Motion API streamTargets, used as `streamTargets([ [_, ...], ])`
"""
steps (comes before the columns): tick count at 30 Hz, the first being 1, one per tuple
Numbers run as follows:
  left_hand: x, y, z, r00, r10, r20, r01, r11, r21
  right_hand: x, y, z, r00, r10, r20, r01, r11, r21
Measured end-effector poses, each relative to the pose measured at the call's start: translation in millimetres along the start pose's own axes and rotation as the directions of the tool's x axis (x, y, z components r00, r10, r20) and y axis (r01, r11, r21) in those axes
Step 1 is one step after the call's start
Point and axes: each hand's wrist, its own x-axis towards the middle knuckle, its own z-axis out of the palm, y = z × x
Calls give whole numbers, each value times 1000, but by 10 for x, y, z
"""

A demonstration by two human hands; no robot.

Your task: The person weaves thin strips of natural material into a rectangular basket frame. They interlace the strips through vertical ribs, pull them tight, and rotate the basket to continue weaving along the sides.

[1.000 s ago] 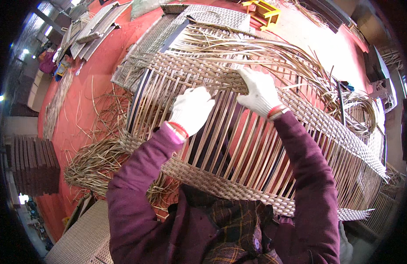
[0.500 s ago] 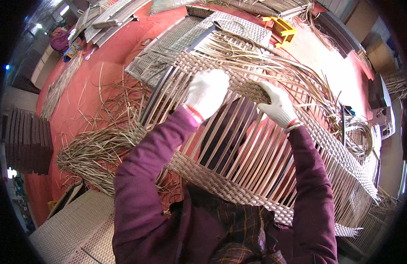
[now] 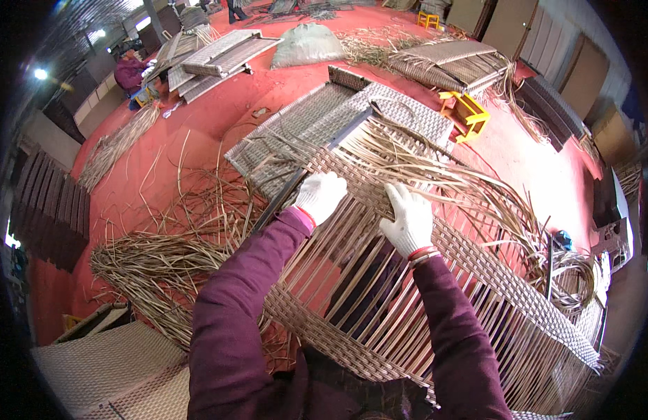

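Resting on woven panel [image 3: 436, 294] under fingers: left hand [image 3: 321, 197], right hand [image 3: 408, 218], gloved, fingers together, flat, pinching nothing | red floor [image 3: 163, 175], loose strands [image 3: 156, 259] left of fingers | beyond fingertips: finished panels [image 3: 317, 122], yellow stool [image 3: 465, 112] | panel: tan, slats open mid-frame

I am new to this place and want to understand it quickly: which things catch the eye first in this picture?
In the centre, two white-gloved hands, the left hand and the right hand, rest on the woven edge of a large half-woven rattan panel that runs toward the lower right. Loose strips lie heaped on the red floor at left. Behind the panel stands a small yellow stool.
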Motion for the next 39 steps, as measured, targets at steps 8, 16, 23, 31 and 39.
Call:
streamTargets([
  [8, -90, 60, -405, 987, -61, 150, 82, 987, -141, -155, -23, -21, 994, -25, -102, 29, 999, 38],
  [16, -1285, 498, -914, 983, 17, 180, -14, 1000, -15, -1537, -569, -355, 986, -147, 75, 138, 984, 116],
  [23, -2041, 545, -1570, 710, -25, 704, 37, 999, -2, -2531, -1460, -543, 900, -251, 356, 181, 959, 218],
  [31, -2334, 637, -1581, 807, 22, 591, -45, 999, 23, -2372, -1661, -371, 903, -78, 422, 32, 993, 115],
  [39, -2485, 486, -1455, 819, 23, 573, -45, 999, 25, -2695, -1491, -407, 969, -201, 147, 141, 930, 338],
])
